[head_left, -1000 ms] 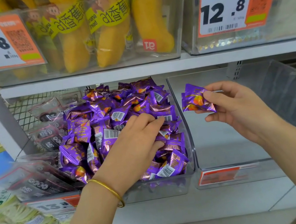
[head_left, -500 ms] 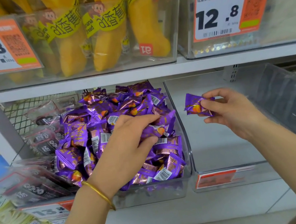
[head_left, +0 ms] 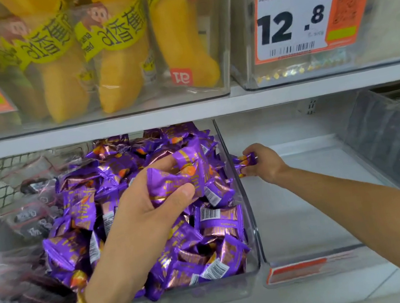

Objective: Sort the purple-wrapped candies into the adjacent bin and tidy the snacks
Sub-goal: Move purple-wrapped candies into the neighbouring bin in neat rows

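**Two hands, two clear bins.** The left hand [head_left: 148,212] clenches a bunch of purple candies [head_left: 184,177], three wrappers discernible. It is above the heap [head_left: 216,227] filling the left bin [head_left: 215,290], which holds too many to count. The right hand [head_left: 263,163] pinches a held candy [head_left: 245,160], possibly two, low inside the adjacent bin [head_left: 306,200], just beside the dividing wall. Its long axis runs left–right, one end pointing toward the left hand.

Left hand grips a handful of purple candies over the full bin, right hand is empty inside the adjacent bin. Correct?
Not quite: in the head view the right hand pinches purple candies inside the adjacent bin. The left hand part stands.
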`<state>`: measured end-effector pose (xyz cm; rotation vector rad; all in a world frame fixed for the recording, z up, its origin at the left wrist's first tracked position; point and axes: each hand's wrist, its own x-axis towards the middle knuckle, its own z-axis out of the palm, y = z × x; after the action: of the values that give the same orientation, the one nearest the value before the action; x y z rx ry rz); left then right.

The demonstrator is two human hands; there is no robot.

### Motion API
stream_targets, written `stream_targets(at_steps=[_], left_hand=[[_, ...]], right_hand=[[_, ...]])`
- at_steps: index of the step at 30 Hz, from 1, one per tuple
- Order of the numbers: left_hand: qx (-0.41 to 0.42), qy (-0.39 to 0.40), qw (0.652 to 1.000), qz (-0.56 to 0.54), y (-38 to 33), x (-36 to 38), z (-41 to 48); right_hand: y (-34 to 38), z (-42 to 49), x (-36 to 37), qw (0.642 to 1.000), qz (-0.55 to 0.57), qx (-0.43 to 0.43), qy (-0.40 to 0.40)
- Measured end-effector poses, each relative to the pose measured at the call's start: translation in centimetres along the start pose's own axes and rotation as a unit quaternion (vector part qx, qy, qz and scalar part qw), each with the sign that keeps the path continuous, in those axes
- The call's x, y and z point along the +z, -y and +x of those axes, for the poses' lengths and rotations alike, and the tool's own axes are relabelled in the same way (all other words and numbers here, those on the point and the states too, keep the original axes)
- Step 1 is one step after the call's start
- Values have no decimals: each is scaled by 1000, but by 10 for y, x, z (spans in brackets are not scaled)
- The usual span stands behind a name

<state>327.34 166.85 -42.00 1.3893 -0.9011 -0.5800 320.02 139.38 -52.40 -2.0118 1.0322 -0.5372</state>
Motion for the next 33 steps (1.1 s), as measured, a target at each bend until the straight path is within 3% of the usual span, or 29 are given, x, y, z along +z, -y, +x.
stream_targets(at_steps=[6, 11, 26, 28, 30, 33], left_hand=[[-17, 10, 999, -43, -2, 3, 4], [-31, -18, 996, -76, 3, 3, 6], [-75, 2, 979, -188, -3, 14, 6], [-76, 20, 976, -204, -4, 16, 5], [-80, 33, 972, -220, -6, 16, 4], [-73, 63, 970, -225, -7, 17, 2]], right_hand=[[-12, 5, 2, 989, -127, -80, -8], [-10, 4, 9, 990, -102, -98, -13], [0, -18, -10, 995, -89, -22, -30], [17, -35, -24, 996, -35, -50, -60], [44, -65, -39, 989, 108, -73, -65], [84, -121, -58, 945, 308, -90, 55]])
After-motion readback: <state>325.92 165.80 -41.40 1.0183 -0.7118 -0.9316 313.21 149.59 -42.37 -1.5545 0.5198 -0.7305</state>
